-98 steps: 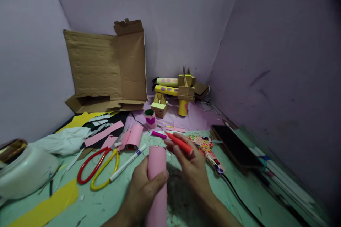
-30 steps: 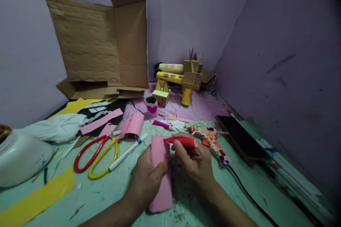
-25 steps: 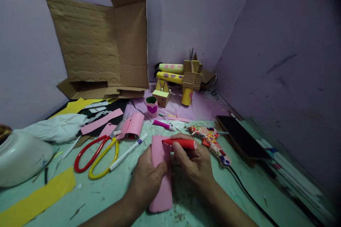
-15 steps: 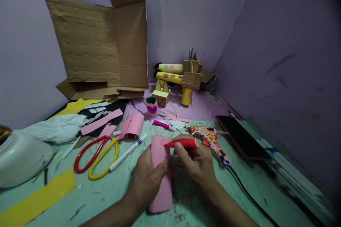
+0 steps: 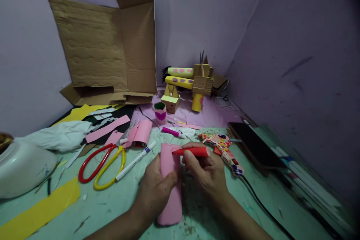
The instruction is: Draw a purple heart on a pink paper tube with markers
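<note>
My left hand (image 5: 158, 185) is wrapped round a pink paper-covered tube (image 5: 171, 206) that points away from me over the table. In my right hand (image 5: 206, 167) is a red marker (image 5: 196, 152), gripped between thumb and fingers. Its tip touches the far end of the tube, where a small faint outline shows. Left of my left hand lie a white marker (image 5: 135, 162) and scissors (image 5: 111, 165) with one red and one yellow handle.
A patterned glue gun (image 5: 223, 148) and its black cord lie to the right, beside a dark phone (image 5: 255, 144). Behind are a pink roll (image 5: 142, 132), a purple marker (image 5: 172, 132), a heart-marked cup (image 5: 160, 114), cardboard figures (image 5: 202, 84) and an open cardboard box (image 5: 95, 48).
The red marker's tip has shifted slightly to the left on the tube. Both hands keep nearly the same place and hold.
</note>
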The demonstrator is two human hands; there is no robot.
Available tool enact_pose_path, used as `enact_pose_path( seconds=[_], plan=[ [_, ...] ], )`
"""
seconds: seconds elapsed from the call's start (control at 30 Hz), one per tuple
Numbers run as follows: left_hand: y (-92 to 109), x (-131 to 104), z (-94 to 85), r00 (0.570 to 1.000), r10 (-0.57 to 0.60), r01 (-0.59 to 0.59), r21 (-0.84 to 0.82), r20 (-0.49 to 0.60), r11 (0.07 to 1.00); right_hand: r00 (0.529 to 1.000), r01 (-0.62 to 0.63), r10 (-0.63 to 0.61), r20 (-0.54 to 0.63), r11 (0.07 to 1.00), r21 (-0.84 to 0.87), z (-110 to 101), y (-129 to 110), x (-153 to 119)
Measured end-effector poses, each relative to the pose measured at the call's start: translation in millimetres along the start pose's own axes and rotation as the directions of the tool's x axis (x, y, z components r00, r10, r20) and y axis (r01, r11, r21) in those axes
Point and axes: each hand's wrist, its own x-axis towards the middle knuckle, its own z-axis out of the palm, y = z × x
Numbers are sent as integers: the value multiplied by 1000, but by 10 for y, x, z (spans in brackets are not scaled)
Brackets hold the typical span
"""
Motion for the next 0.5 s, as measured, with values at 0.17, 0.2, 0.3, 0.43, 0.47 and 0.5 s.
enact_pose_path(
  seconds=[0.17, 0.2, 0.3, 0.43, 0.47, 0.5],
  plan=[
    [24, -4, 26, 986, -147, 162, -224, 81, 961, 961, -158, 194, -199, 970, 185, -30, 40, 79],
    [27, -9, 28, 985, -149, 167, -248, 89, 954, 954, -195, 234, -186, 959, 207, -30, 51, 97],
    [27, -13, 20, 988, -110, 135, -262, 109, 956, 937, -325, 347, -30, 901, 289, -8, 46, 121],
    [24, 23, -4, 989, 19, 28, -306, 147, 952, 877, -480, 434, 207, 813, 330, 28, -43, 98],
    [25, 34, -8, 986, 30, 24, -322, 161, 946, 866, -499, 442, 235, 805, 321, 32, -64, 93],
    [26, 42, -10, 984, 31, 31, -339, 176, 940, 859, -509, 447, 251, 801, 315, 32, -79, 92]
  ],
)
